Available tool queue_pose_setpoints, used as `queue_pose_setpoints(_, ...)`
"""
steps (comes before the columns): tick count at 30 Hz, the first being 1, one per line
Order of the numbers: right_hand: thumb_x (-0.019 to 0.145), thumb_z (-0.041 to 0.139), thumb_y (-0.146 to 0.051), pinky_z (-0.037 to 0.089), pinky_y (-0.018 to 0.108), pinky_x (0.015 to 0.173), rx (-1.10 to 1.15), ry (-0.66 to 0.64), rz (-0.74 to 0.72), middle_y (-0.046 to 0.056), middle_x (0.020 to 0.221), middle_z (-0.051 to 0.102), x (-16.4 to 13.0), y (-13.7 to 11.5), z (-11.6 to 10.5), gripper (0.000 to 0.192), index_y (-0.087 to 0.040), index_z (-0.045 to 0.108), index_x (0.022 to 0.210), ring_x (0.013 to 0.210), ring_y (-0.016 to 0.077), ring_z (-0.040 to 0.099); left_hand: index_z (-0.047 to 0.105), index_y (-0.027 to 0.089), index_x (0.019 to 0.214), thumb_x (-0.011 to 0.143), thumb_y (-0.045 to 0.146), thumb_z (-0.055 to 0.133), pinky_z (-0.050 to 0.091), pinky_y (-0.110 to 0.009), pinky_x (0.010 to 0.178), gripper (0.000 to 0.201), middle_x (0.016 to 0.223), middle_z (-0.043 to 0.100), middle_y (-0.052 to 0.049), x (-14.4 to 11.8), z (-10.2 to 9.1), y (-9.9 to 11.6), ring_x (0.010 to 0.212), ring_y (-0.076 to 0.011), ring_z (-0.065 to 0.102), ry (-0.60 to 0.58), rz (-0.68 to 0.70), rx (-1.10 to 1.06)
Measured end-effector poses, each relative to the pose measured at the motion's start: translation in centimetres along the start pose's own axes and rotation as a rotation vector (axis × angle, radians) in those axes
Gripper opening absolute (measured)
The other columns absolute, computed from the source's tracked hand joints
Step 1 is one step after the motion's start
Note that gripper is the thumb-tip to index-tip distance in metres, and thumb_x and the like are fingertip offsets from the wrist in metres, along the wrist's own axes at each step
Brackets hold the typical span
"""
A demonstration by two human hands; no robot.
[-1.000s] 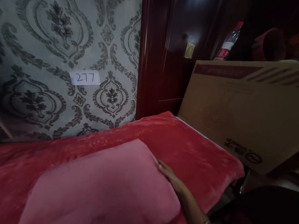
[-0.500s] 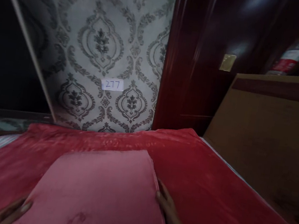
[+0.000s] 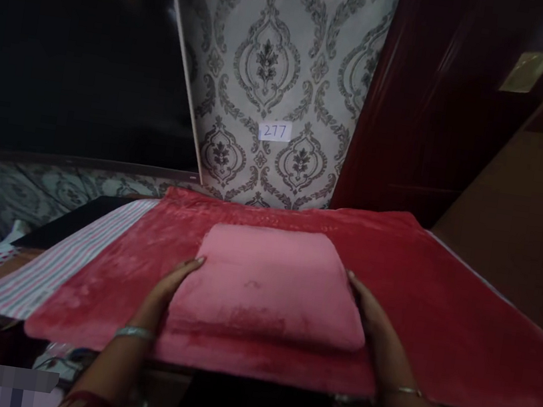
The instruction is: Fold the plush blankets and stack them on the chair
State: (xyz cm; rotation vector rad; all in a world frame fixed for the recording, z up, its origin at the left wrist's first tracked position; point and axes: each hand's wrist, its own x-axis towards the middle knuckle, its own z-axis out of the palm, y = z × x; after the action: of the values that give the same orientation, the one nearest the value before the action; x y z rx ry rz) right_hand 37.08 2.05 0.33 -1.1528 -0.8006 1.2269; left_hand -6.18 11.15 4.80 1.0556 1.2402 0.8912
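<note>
A pink plush blanket (image 3: 266,277), folded into a thick, rounded block, lies on a larger red spread (image 3: 419,305). My left hand (image 3: 174,282) grips its left edge, with the fingertips at the upper left side. On the opposite edge, my right hand (image 3: 368,313) holds the right side, part of its fingers hidden behind the fold. Both hands are closed against the blanket from either side. A small darker mark shows on its top, and its front edge looks darker and layered.
A large dark screen (image 3: 70,54) stands at back left. Striped cloth (image 3: 77,257) sticks out under the red spread. A brown board or box (image 3: 529,199) stands at right. A label reading 277 (image 3: 275,130) is on the patterned wall. Blurred clutter lies at lower left.
The view has shifted left and back, so more of the screen and both forearms show. The blanket appears smaller and farther from me, with both hands still at its sides.
</note>
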Motion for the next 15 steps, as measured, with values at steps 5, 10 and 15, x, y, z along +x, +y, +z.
queue_pose_setpoints(5,0.075,0.071,-0.059,0.048,0.05,0.107,-0.04,0.083,0.057,0.004,0.114,0.076,0.0,-1.3,1.2,0.04,-0.029,0.075,0.1,0.118,0.0327,0.065,0.073,0.014,0.108,0.059,0.054,0.087,0.055,-0.046,0.099,0.065,0.11,0.076,-0.016,1.9,-1.1,-0.6,0.113,-0.0363,0.068,-0.167,-0.004,-0.043)
queue_pose_setpoints(10,0.065,0.083,-0.044,0.043,0.048,0.112,-0.112,0.082,-0.077,0.002,0.126,0.071,0.3,-2.5,2.7,0.041,-0.032,0.075,0.103,0.129,0.0328,0.057,0.072,0.015,0.109,0.058,0.054,0.087,0.052,-0.047,0.104,0.066,0.11,0.075,-0.019,2.4,-1.3,-0.3,0.115,-0.0364,0.067,-0.221,-0.04,-0.069)
queue_pose_setpoints(15,0.056,0.086,-0.04,0.04,0.051,0.112,-0.122,0.116,-0.172,0.005,0.133,0.067,1.2,-4.4,3.7,0.068,-0.026,0.069,0.12,0.128,0.0331,0.057,0.074,0.017,0.1,0.063,0.046,0.083,0.052,-0.049,0.102,0.048,0.106,0.077,-0.016,3.0,-0.9,2.1,0.12,-0.0418,0.062,-0.107,0.156,0.09)
